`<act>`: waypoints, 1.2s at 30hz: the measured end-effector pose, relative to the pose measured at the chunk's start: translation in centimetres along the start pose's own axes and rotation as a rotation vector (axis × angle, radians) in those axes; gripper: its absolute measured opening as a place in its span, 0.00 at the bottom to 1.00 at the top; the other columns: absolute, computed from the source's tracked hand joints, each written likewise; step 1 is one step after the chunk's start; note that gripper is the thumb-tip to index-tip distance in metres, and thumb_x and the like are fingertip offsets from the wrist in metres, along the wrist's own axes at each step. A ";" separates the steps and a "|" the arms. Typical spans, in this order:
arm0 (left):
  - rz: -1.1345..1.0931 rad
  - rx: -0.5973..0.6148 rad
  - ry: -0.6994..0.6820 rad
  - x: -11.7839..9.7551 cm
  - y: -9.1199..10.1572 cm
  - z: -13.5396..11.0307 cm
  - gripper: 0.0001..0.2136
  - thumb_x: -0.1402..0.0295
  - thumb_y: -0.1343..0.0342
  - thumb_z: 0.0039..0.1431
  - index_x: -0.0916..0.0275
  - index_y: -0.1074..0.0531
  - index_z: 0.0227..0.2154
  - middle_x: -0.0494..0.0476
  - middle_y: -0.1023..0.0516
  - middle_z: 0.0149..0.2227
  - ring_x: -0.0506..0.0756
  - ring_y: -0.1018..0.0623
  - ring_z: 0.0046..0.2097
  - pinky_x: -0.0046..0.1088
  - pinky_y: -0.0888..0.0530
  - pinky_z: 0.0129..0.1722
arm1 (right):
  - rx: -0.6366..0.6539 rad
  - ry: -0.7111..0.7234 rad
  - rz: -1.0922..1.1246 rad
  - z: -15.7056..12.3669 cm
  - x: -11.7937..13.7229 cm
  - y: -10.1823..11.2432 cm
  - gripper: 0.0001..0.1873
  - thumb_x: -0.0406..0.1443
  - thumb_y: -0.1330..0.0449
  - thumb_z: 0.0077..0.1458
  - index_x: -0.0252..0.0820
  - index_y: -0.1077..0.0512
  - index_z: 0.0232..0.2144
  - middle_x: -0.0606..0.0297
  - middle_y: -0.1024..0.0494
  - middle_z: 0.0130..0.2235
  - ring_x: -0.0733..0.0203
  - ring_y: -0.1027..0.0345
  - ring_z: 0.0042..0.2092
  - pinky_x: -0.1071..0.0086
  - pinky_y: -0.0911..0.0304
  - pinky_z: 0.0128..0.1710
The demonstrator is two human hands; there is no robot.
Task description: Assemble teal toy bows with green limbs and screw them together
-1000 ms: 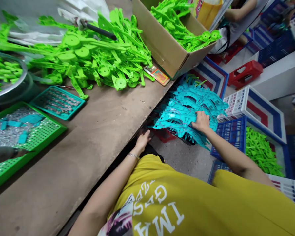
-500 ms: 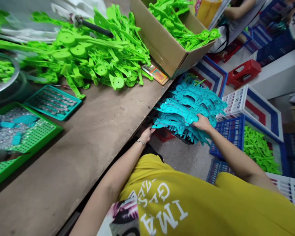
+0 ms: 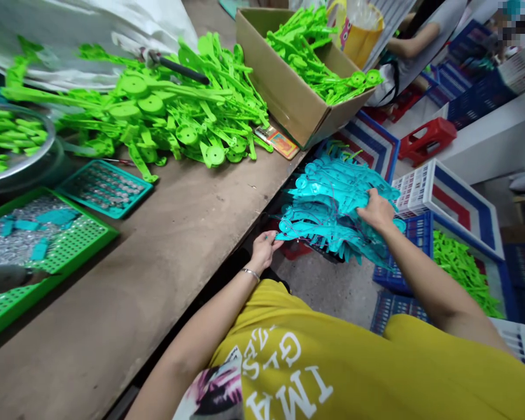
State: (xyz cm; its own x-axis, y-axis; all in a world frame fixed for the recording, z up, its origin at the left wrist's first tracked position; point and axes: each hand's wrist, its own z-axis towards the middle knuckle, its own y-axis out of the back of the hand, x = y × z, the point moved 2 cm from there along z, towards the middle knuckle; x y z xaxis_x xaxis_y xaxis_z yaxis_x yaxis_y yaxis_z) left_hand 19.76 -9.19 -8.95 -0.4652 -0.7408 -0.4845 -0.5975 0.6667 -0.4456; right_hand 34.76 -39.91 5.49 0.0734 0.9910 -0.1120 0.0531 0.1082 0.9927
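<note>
A thick pile of turquoise plastic parts (image 3: 332, 192) sits beside the workbench, off its right edge. My left hand (image 3: 265, 248) pinches the near left tip of one long turquoise part (image 3: 304, 228) at the front of the pile. Over the pile's right side lies my right hand (image 3: 376, 210), its fingers bent down among the parts; whether it grips one is hidden. Thin dark strands run across some of the parts.
Bright green plastic parts (image 3: 170, 105) are heaped on the bench (image 3: 192, 233), near a cardboard box (image 3: 284, 87) of more. Trays of small metal pieces (image 3: 109, 188) lie left. Crates (image 3: 468, 204), a red stool (image 3: 426, 140) and a seated person (image 3: 413, 44) are to the right.
My right hand has moved slightly right and up over the pile, its fingers more bent. The left hand keeps its pinch on the part's tip. The whole view has shifted a little.
</note>
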 end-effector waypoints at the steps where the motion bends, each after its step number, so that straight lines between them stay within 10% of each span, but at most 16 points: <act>1: 0.003 0.000 -0.009 0.0 0.1 -0.4 0.10 0.66 0.41 0.66 0.66 0.27 0.45 0.56 0.22 0.43 0.52 0.21 0.40 0.34 0.20 0.41 | -0.029 0.013 -0.027 0.3 -0.4 0.6 0.35 0.41 0.41 0.51 0.37 0.37 0.61 0.42 0.21 0.50 0.34 0.26 0.49 0.49 0.33 0.47; 9: 0.016 0.085 -0.066 0.1 0.4 -5.1 0.07 0.70 0.33 0.58 0.67 0.26 0.32 0.52 0.23 0.30 0.47 0.23 0.30 0.35 0.20 0.47 | -0.102 0.088 0.043 0.6 -4.8 5.4 0.32 0.37 0.39 0.46 0.43 0.33 0.56 0.54 0.20 0.45 0.43 0.26 0.45 0.57 0.34 0.46; 15: 0.003 0.141 -0.193 -3.0 0.4 -10.1 0.12 0.66 0.31 0.54 0.67 0.24 0.35 0.54 0.21 0.33 0.48 0.21 0.31 0.31 0.19 0.41 | -0.282 0.090 0.261 0.2 -2.0 11.5 0.26 0.34 0.37 0.44 0.43 0.30 0.49 0.58 0.21 0.41 0.53 0.29 0.38 0.62 0.34 0.44; 27: -0.150 -0.208 -0.579 -12.8 12.0 -19.0 0.23 0.59 0.22 0.35 0.65 0.22 0.33 0.56 0.17 0.36 0.52 0.18 0.36 0.23 0.17 0.35 | -0.327 0.343 0.650 7.1 19.8 21.5 0.27 0.40 0.32 0.40 0.39 0.26 0.45 0.61 0.22 0.39 0.56 0.32 0.39 0.59 0.33 0.48; 36: -0.287 -0.442 -0.655 -12.4 18.1 -21.9 0.16 0.65 0.24 0.39 0.64 0.20 0.31 0.55 0.18 0.35 0.52 0.18 0.35 0.28 0.16 0.36 | -0.192 0.499 0.624 15.0 38.3 19.9 0.13 0.38 0.33 0.42 0.39 0.28 0.31 0.60 0.25 0.31 0.55 0.33 0.36 0.58 0.30 0.42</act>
State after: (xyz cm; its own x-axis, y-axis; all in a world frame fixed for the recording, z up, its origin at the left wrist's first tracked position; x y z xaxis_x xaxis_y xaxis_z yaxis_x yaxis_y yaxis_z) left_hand 0.38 10.28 5.49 0.1357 -0.5880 -0.7974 -0.8991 0.2650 -0.3484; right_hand 53.60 -0.99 20.33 -0.4207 0.7871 0.4511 -0.0259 -0.5075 0.8613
